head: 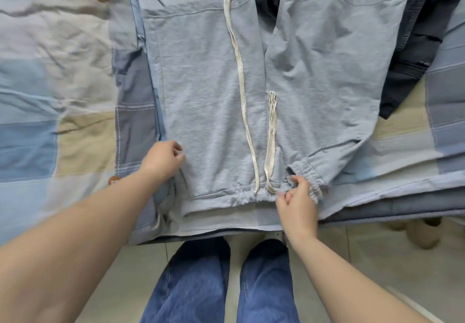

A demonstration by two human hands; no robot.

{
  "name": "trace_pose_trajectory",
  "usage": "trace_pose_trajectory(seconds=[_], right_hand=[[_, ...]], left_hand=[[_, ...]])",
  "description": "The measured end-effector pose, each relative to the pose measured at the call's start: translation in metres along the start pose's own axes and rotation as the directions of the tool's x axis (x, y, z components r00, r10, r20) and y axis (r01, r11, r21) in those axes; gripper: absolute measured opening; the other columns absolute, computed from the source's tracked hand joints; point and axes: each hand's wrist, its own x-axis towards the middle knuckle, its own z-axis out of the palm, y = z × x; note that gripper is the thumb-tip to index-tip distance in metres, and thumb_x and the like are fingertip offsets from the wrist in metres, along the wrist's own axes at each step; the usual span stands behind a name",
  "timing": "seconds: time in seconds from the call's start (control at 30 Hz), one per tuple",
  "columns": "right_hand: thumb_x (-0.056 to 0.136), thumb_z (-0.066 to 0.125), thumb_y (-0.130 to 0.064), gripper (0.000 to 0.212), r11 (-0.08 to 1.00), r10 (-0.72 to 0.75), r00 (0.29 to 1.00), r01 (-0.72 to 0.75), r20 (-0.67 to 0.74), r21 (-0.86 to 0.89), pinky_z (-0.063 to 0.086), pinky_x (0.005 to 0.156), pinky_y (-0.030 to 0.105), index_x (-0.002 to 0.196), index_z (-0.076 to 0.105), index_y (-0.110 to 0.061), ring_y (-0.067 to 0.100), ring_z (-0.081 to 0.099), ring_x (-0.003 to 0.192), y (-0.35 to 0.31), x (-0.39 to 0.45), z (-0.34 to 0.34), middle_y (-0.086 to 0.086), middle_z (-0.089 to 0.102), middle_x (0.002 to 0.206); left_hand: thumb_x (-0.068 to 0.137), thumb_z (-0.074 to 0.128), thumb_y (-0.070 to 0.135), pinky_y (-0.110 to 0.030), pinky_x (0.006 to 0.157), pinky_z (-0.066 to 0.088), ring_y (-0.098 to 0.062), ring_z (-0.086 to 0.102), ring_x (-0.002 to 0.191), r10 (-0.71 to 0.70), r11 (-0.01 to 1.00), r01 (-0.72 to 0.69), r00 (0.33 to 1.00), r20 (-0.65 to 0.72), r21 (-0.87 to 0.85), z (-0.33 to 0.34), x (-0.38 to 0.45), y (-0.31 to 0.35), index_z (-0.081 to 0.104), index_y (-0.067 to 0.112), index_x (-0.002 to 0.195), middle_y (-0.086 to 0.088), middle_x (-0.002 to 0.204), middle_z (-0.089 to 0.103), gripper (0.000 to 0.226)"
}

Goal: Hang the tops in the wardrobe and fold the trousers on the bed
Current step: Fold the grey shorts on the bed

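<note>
Light grey-blue drawstring trousers point(208, 96) lie flat on the bed, waistband toward me at the bed's near edge, both legs stretching away. Two cream drawstrings point(242, 91) trail up over the fabric. My left hand point(163, 158) pinches the trousers' left side edge just above the waistband. My right hand point(297, 197) grips the elastic waistband at its right side, where the fabric is bunched. A dark navy garment point(412, 53) lies under and beside the right leg at the far right.
The bed carries a patchwork cover point(57, 101) in blue, beige and grey squares. Its near edge runs just in front of my jeans-clad legs point(221, 285) on a pale tiled floor. A beige slipper-like thing point(420, 234) sits on the floor at right.
</note>
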Motion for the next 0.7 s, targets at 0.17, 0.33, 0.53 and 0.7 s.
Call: trace_pose_trajectory(seconds=[0.17, 0.33, 0.53, 0.7], right_hand=[[0.092, 0.049, -0.024, 0.041, 0.923, -0.271, 0.868, 0.357, 0.416, -0.145, 0.047, 0.084, 0.037, 0.133, 0.044, -0.025, 0.022, 0.056, 0.101, -0.087, 0.004, 0.072, 0.0, 0.055, 0.115], [0.094, 0.045, -0.019, 0.06, 0.644, -0.339, 0.659, 0.683, 0.671, -0.345, 0.044, 0.085, 0.041, 0.148, 0.02, -0.031, 0.035, 0.052, 0.108, -0.127, 0.014, 0.127, 0.013, 0.04, 0.122], [0.097, 0.041, -0.02, 0.045, 0.466, -0.428, 0.609, 0.782, 0.668, -0.415, 0.039, 0.071, 0.038, 0.139, 0.028, -0.017, 0.036, 0.06, 0.1, -0.14, 0.032, 0.161, 0.014, 0.05, 0.119], [0.094, 0.042, -0.026, 0.02, 0.405, -0.506, 0.688, 0.721, 0.519, -0.562, 0.032, 0.082, 0.038, 0.11, 0.042, -0.014, 0.027, 0.061, 0.095, -0.128, 0.058, 0.136, 0.007, 0.063, 0.108]], left_hand=[[0.09, 0.058, 0.023, -0.033, 0.092, 0.041, -0.033, 0.052, 0.112, -0.046, 0.993, 0.034, 0.994, -0.1, -0.112, -0.036, 0.049, 0.015, 0.048, 0.014, 0.134, -0.021, 0.131, 0.046, 0.046], [0.09, 0.058, 0.017, -0.028, 0.089, 0.04, -0.03, 0.052, 0.114, -0.013, 0.979, -0.002, 0.997, -0.073, -0.202, -0.052, 0.09, 0.016, 0.043, 0.021, 0.139, -0.017, 0.14, 0.039, 0.051], [0.09, 0.059, 0.011, -0.025, 0.098, 0.039, -0.025, 0.046, 0.126, 0.054, 0.951, -0.09, 0.991, -0.126, -0.296, -0.053, 0.114, 0.008, 0.045, 0.023, 0.139, -0.011, 0.143, 0.037, 0.052], [0.09, 0.058, 0.011, -0.032, 0.104, 0.04, -0.027, 0.049, 0.122, 0.054, 0.947, -0.098, 0.987, -0.151, -0.305, -0.05, 0.118, 0.006, 0.046, 0.023, 0.137, -0.013, 0.141, 0.036, 0.05]])
